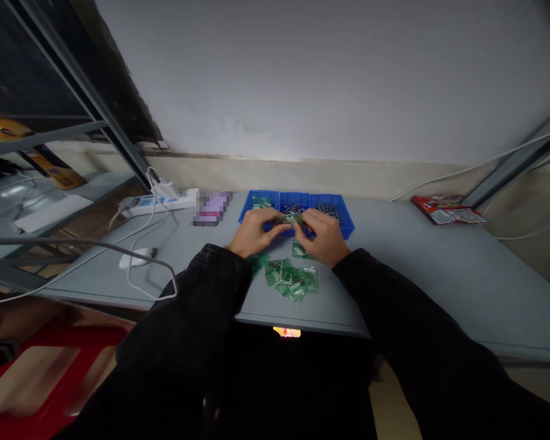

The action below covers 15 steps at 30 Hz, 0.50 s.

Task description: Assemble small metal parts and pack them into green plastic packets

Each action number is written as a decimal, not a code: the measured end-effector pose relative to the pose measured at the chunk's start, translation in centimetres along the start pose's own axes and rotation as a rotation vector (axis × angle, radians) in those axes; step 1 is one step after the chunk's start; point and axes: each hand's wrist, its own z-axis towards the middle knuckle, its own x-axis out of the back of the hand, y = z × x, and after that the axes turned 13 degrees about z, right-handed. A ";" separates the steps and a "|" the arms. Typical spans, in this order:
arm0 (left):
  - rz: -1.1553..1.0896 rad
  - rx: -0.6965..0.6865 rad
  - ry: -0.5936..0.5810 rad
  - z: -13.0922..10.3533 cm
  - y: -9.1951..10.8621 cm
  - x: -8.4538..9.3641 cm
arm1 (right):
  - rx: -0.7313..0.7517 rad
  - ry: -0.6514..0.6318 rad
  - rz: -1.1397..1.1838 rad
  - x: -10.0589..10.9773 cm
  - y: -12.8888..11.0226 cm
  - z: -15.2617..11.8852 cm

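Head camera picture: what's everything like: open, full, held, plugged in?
Left hand, gripping the green bag.
Right hand, gripping the same bag.
Green bag, held; can't tell if sealed.
Blue bins, open on top, holding things.
Other green bags, overlapping, with pieces inside.
White charger, apparently plugged into the power strip.
Red packet, lying down; can't tell if opened.

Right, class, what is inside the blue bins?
The blue bins show green plastic at left, small metal pieces middle and right. The left hand and right hand cover front parts, where contents cannot be seen.
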 end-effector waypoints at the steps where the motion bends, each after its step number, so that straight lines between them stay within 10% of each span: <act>1: -0.008 0.005 -0.002 0.0 0.1 0.0 | 0.005 0.006 -0.003 0.0 0.0 0.0; 15: -0.075 -0.068 -0.054 0.0 -0.1 -0.2 | 0.027 0.039 -0.028 -0.3 0.1 -0.1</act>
